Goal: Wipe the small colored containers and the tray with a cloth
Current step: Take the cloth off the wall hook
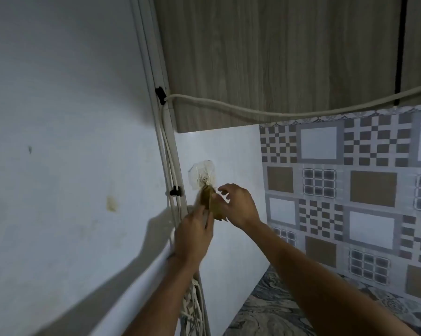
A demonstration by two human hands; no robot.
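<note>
A yellowish-brown cloth (208, 201) hangs from a clear adhesive hook (202, 175) stuck on the white wall tile. My left hand (193, 236) grips the cloth's lower part from below, blurred by motion. To the right of the cloth is my right hand (236, 204), its thumb and fingers touching the cloth's right edge and the other fingers spread. The small colored containers and the tray are out of view.
White cables (173, 180) run down the corner trim left of the hook, held by black clips. A thick white cord (253, 112) sags under the wooden cabinet (277, 57). Patterned tiles (350, 190) cover the wall at right; a marbled counter (277, 311) lies below.
</note>
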